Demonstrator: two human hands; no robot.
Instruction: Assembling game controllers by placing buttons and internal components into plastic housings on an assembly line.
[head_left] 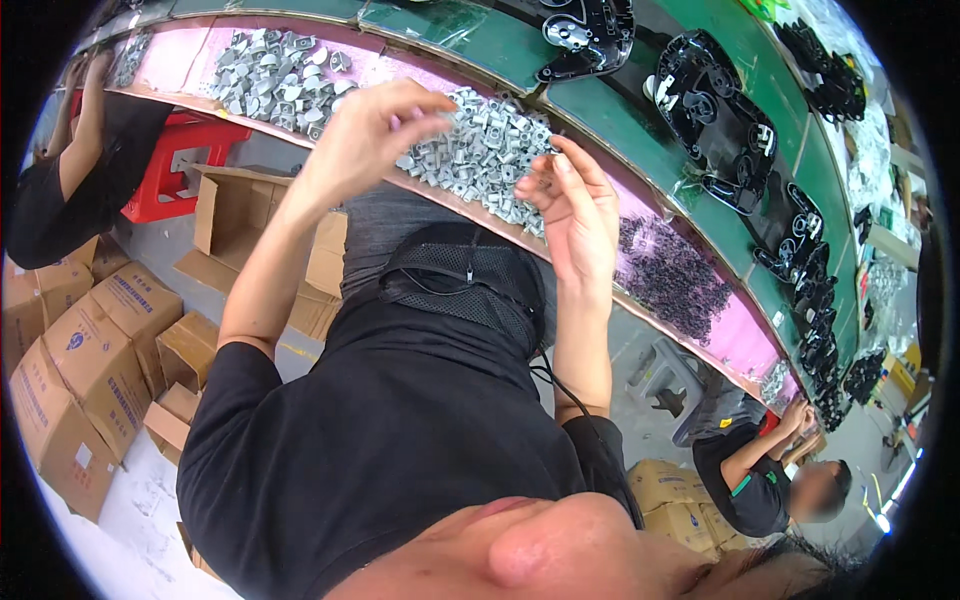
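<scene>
My left hand [385, 130] is above the pink-lined bench, beside a heap of small grey plastic parts [480, 145]. Its thumb and forefinger come close together in a pinch; whatever may lie between the tips is too small to name. My right hand [582, 205] is at the right edge of the same heap, palm partly turned up. Its fingers are curled toward the thumb, with something small and dark perhaps at the tips that I cannot make out. A second heap of grey rounded parts [270, 75] lies to the left, and a spread of small dark pieces [670, 270] to the right.
Beyond the bench runs a green conveyor belt [600, 110] carrying black plastic housings [705, 105]. Cardboard boxes [95, 340], a red stool [170, 165] and a grey stool [665, 385] stand around me. Co-workers sit at left and at right [750, 470].
</scene>
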